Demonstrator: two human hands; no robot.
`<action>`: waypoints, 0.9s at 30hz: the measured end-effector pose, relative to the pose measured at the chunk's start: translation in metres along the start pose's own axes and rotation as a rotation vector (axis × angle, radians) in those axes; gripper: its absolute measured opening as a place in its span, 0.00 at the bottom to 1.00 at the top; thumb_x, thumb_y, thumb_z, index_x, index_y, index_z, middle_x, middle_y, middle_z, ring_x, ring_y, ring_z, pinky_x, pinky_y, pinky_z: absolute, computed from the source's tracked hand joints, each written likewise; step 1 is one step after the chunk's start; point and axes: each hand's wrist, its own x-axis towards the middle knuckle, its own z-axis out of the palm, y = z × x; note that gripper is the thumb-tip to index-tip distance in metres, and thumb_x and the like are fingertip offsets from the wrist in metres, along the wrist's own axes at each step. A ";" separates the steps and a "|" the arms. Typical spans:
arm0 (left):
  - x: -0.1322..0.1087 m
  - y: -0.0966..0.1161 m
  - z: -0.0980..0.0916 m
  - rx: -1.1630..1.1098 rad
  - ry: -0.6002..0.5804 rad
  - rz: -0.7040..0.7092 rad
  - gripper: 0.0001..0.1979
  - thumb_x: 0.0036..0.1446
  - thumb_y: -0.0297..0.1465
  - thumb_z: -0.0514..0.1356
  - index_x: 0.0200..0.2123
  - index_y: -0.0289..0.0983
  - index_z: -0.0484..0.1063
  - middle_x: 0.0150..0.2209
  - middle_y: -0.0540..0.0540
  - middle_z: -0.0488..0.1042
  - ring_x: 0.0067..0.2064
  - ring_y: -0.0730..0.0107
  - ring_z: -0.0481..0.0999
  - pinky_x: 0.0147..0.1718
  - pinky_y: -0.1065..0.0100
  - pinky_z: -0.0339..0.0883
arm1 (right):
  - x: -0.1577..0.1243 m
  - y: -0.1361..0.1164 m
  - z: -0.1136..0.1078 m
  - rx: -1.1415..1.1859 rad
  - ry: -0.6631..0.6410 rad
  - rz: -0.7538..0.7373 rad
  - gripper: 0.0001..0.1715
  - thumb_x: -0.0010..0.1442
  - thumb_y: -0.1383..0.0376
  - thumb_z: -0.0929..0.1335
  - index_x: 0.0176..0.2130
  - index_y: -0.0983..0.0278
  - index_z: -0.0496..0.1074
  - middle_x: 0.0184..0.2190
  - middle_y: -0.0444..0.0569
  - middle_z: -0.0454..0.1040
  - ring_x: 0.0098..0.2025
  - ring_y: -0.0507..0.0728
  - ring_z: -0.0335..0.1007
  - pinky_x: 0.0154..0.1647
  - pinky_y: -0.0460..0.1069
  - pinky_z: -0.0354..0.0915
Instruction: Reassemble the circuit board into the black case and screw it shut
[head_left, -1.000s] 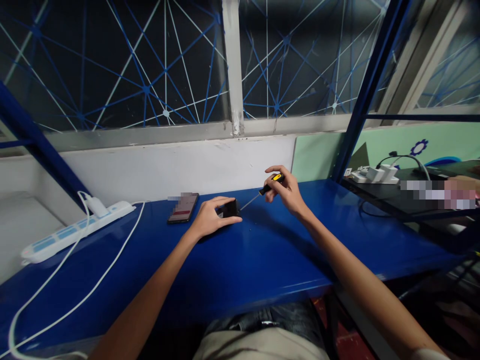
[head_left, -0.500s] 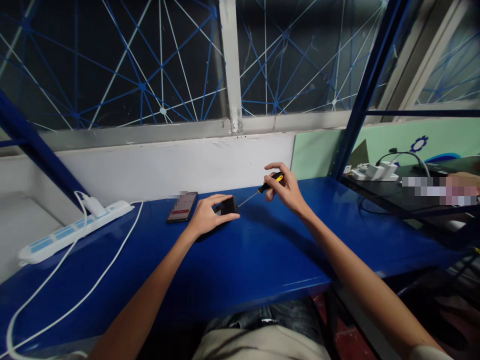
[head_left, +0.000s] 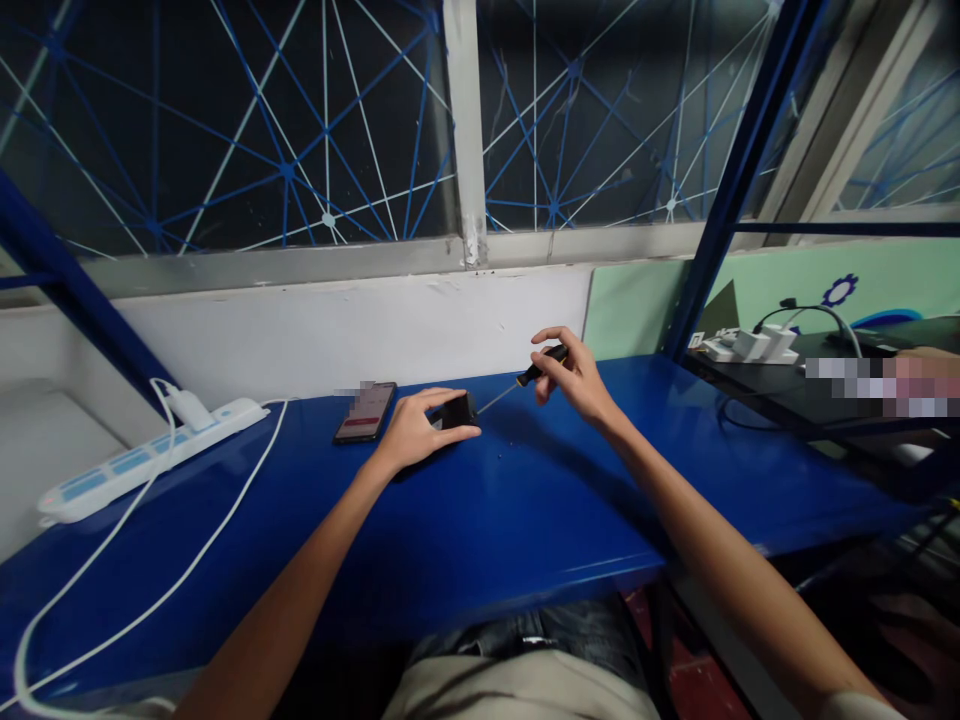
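My left hand (head_left: 415,432) is closed around a small black box-shaped device (head_left: 459,411), thumb on the near side and fingers on the far side. Much of the device is hidden by the hand, so its kind does not show. In my right hand (head_left: 574,378) is a screwdriver (head_left: 533,373) with a black and yellow handle, gripped between thumb and fingers. Its thin shaft slants down to the left, and the tip meets the right end of the device. A few tiny specks (head_left: 500,456), perhaps screws, lie on the blue table (head_left: 480,540) just right of the device.
A phone (head_left: 365,412) with a lit screen lies left of my left hand. Further left, a white power strip (head_left: 154,460) has a plug and a white cable (head_left: 247,505) trailing over the table. On the right stand more white plugs (head_left: 757,343) and a blue post (head_left: 739,180).
The screwdriver handle has turned slightly in my right hand, with less yellow showing now. The left hand and the device stay in place.
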 end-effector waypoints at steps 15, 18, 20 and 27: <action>-0.008 -0.030 0.020 0.138 -0.120 -0.007 0.29 0.44 0.52 0.67 0.47 0.42 0.77 0.49 0.42 0.76 0.50 0.54 0.74 0.49 0.55 0.68 | 0.005 0.042 -0.025 -0.222 -0.520 0.342 0.23 0.56 0.48 0.69 0.28 0.63 0.63 0.14 0.37 0.62 0.13 0.47 0.58 0.12 0.43 0.54; -0.009 -0.034 0.021 0.181 -0.127 -0.010 0.30 0.45 0.53 0.66 0.47 0.42 0.77 0.49 0.42 0.76 0.49 0.54 0.74 0.49 0.57 0.68 | 0.005 0.049 -0.023 -0.251 -0.563 0.364 0.23 0.51 0.50 0.73 0.31 0.64 0.65 0.16 0.37 0.62 0.14 0.46 0.55 0.11 0.42 0.53; -0.010 -0.035 0.022 0.208 -0.135 -0.021 0.30 0.44 0.53 0.66 0.47 0.41 0.77 0.49 0.42 0.76 0.50 0.53 0.74 0.49 0.56 0.68 | 0.004 0.052 -0.023 -0.227 -0.625 0.401 0.25 0.46 0.53 0.76 0.34 0.63 0.64 0.17 0.36 0.63 0.14 0.46 0.55 0.12 0.42 0.52; -0.012 -0.034 0.023 0.261 -0.188 -0.046 0.30 0.45 0.54 0.66 0.47 0.43 0.77 0.50 0.44 0.75 0.50 0.52 0.73 0.47 0.56 0.69 | 0.003 0.065 -0.025 -0.212 -0.724 0.384 0.24 0.49 0.49 0.74 0.29 0.66 0.69 0.20 0.41 0.66 0.18 0.47 0.58 0.17 0.45 0.53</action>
